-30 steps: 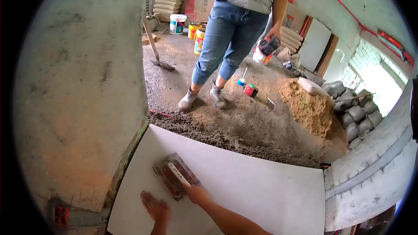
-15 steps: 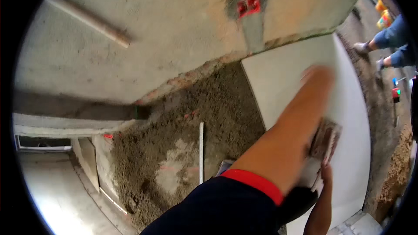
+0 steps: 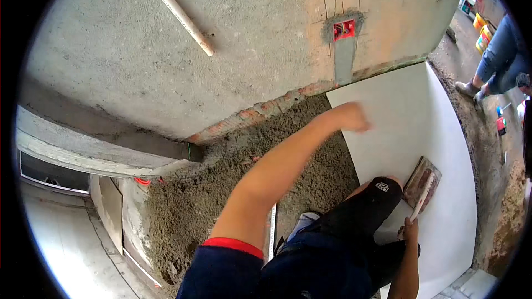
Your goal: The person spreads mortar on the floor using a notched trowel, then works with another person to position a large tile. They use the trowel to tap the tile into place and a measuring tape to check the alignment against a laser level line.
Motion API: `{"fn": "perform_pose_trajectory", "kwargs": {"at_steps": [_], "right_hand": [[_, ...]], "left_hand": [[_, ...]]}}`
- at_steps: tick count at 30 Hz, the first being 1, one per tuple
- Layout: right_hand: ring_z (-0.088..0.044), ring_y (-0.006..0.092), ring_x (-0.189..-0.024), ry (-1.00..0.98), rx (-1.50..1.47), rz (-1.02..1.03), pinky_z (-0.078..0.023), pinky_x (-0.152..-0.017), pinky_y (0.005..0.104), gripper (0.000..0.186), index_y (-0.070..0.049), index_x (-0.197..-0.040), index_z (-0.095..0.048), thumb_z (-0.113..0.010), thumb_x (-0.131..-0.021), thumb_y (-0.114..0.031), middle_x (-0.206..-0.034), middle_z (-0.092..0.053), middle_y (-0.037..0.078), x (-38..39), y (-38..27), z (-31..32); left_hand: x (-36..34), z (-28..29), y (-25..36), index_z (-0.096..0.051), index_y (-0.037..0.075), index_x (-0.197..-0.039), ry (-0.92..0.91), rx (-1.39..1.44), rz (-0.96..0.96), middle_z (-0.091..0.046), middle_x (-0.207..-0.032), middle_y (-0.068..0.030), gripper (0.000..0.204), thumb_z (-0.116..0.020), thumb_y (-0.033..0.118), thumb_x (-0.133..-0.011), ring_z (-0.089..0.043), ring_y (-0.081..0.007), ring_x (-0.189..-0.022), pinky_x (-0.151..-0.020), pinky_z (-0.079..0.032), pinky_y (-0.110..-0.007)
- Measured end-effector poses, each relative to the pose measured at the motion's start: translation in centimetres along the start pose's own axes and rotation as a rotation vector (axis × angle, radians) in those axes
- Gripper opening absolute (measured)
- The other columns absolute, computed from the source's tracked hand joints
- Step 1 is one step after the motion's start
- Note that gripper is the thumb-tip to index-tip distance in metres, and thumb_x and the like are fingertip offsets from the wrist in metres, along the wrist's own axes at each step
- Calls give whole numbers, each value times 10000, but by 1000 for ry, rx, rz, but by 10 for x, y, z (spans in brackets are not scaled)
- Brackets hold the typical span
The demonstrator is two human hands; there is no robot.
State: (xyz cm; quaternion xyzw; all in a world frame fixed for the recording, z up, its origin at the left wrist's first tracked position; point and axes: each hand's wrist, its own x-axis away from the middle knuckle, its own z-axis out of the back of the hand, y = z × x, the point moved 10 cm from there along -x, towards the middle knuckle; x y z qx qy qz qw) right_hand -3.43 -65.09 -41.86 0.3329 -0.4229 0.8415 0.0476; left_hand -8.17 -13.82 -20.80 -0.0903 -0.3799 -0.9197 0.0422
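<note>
A large white tile point(image 3: 397, 93) lies on the ground against the foot of the wall. Above its left part, my left hand point(image 3: 353, 117) hangs at the end of an outstretched arm, blurred by motion, its fingers hard to read. My right hand point(image 3: 409, 229) is closed round the end of the pale handle of a mortar-stained notched trowel point(image 3: 414, 187). The trowel's rectangular blade is over the tile, beside my knee; whether it touches the tile I cannot tell. A bed of rough grey mortar point(image 3: 221, 194) borders the tile's left edge.
A metal straightedge point(image 3: 272, 232) lies on the mortar near my shoe point(image 3: 306, 222). On the wall are a red socket box point(image 3: 343, 30) and a white pipe point(image 3: 176, 11). Another person's legs point(image 3: 493, 61) are at the far right, near yellow buckets point(image 3: 483, 37).
My left hand has swung left from the middle of the tile towards its left edge. The view has shifted, uncovering my knee; the trowel stays in my right hand.
</note>
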Motion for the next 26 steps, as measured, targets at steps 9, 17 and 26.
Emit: {"fn": "perform_pose_trajectory", "kwargs": {"at_steps": [9, 17, 26], "right_hand": [[-485, 166, -441, -85, -183, -1, -416, -379, 309, 244, -86, -1048, -410, -553, -911, -230, -585, -477, 53, 12, -32, -74], [-620, 287, -786, 30, 290, 6, -485, -676, 395, 379, 16, -1134, -492, -577, -899, -268, -913, -630, 185, 52, -1, -94], [-617, 348, -937, 122, 335, 53, -473, -817, 397, 485, -28, -1190, -543, -607, -849, -367, -1030, -646, 207, 110, -31, -72]], "left_hand": [[477, -345, -212, -606, 14, -1138, -200, 225, 1373, -584, -1186, -198, 635, -570, 540, -784, -562, -340, -1102, -918, -452, -429], [463, -359, -194, -612, 57, -1143, -83, 82, 1499, -606, -1149, -189, 432, -524, 367, -855, -589, -319, -1073, -873, -478, -440], [418, -372, -237, -381, 32, -1357, -167, 47, 1358, -475, -1320, -169, 912, -586, 666, -735, -456, -313, -1229, -969, -390, -505]]}}
